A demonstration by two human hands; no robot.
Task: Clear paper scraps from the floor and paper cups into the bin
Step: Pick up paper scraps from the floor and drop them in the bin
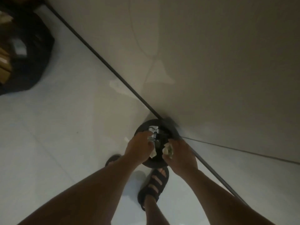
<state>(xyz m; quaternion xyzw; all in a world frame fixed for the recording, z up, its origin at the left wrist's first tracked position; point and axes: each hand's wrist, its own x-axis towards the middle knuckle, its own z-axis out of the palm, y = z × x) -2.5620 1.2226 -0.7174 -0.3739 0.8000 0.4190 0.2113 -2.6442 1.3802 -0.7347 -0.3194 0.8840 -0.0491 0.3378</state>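
I see both hands over the small round black bin [143, 125], which stands on the floor [56, 127] against the wall [211, 62], just beyond my feet. My left hand [139, 146] has its fingers curled down round a bunch of paper scraps [152, 135]. They are white, creased and crumpled, and stick out past the fingertips over the bin's mouth. My right hand [180, 155] grips a paper wad [168, 149], pale and crushed, with thumb and fingers closed on it at the bin's near right rim. One loose scrap [126, 139] lies on the floor just left of the bin, partly hidden by my left hand.

The floor is smooth glossy tile and the wall matte and plain, with a dark strip where they meet. A black strapped sandal [154, 184] shows under my arms. At far left a black bag [32, 62] is cut off by the frame. Its contents look like cardboard but are too blurred to tell. The bin's inside is dark, and I cannot make out what lies in it.
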